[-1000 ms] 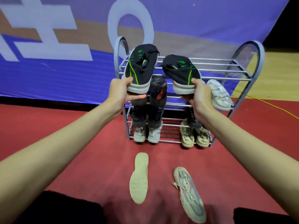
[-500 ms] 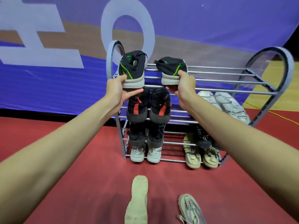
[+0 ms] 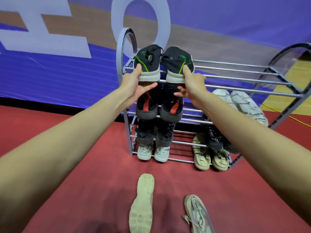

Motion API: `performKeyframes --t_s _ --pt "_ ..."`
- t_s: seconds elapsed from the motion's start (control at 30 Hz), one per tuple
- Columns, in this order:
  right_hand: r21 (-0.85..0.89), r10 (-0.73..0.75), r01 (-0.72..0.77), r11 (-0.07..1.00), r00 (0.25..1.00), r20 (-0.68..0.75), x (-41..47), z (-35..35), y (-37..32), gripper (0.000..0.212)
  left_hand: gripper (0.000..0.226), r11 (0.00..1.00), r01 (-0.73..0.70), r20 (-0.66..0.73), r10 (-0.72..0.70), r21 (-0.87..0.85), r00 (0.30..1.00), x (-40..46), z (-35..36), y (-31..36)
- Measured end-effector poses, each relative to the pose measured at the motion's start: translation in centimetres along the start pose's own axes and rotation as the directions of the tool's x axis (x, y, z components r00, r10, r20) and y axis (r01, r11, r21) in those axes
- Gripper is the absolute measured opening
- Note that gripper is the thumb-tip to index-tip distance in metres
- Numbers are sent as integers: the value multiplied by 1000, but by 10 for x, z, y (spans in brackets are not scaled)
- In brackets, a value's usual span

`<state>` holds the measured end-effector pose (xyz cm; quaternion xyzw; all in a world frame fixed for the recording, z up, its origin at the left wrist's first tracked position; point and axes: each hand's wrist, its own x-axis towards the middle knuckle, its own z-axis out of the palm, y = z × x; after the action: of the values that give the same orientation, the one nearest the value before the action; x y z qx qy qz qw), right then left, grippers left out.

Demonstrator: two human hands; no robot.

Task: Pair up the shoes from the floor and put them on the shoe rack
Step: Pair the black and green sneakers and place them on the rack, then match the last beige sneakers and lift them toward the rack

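Two black shoes with green stripes and white soles rest side by side on the left end of the top shelf of the grey metal shoe rack. My left hand grips the heel of the left black-green shoe. My right hand grips the heel of the right black-green shoe. On the red floor in front lie two pale shoes: one sole-up, one upright.
Lower shelves hold black-red shoes, white shoes, dark shoes, white-mint shoes and beige shoes. A purple banner hangs behind the rack. A yellow cable runs at the right.
Both hands carried the black-green shoes forward and brought them together onto the left end of the top shelf. The camera moved closer to the rack.
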<state>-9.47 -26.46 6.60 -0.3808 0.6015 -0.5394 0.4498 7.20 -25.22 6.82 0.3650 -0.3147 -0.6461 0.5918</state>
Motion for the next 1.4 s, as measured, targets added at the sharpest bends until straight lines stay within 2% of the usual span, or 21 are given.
performKeyframes --t_s 0.13,0.27,0.37,0.53,0.63,0.77,0.8,0.87,0.9,0.97,1.03,1.1,1.17,1.27,1.4 --pt "41 15 -17 999 999 38 -11 2 4 43 53 997 -28 -40 31 71 999 0 -6 -6" --pt "-1 -12 12 1000 996 84 -21 8 8 40 63 976 -12 -30 19 215 999 -8 -6 -10" --pt "-48 -53 56 997 997 59 -29 5 16 43 56 941 21 -73 4 337 997 -19 -11 -17" --pt "-141 -217 221 965 975 45 -56 -14 58 24 27 823 36 -157 65 567 985 -43 -29 -50" --pt "-272 -88 114 955 991 105 -79 -32 109 12 18 778 49 -172 76 627 982 -68 -44 -84" --pt "-461 166 -67 885 970 177 -124 -60 189 18 21 726 185 -273 3 662 962 -107 -72 -143" --pt "-514 242 -115 850 952 187 -135 -69 212 18 20 692 241 -309 -27 680 951 -116 -84 -162" --pt "-614 381 -202 763 908 174 -157 -88 256 20 15 520 350 -372 -66 779 926 -137 -107 -198" --pt "-674 433 -221 704 887 162 -166 -98 275 20 22 401 394 -392 -93 827 915 -149 -118 -214" --pt "-764 487 -215 608 861 145 -184 -116 303 29 55 156 461 -425 -217 874 879 -171 -135 -243" --pt "-813 533 -210 543 834 141 -198 -130 326 39 84 25 527 -488 -342 849 803 -192 -149 -269" --pt "-850 555 -183 494 819 146 -209 -141 346 45 104 -13 596 -547 -415 803 727 -208 -162 -297" --pt "-883 524 -95 459 832 183 -214 -148 363 46 119 -29 636 -580 -443 772 684 -217 -171 -321" --pt "-902 472 11 432 849 236 -215 -151 380 51 121 17 648 -592 -389 762 706 -221 -179 -346" --pt "-901 440 143 409 834 332 -214 -147 390 57 116 -25 612 -589 -304 791 749 -217 -188 -361"
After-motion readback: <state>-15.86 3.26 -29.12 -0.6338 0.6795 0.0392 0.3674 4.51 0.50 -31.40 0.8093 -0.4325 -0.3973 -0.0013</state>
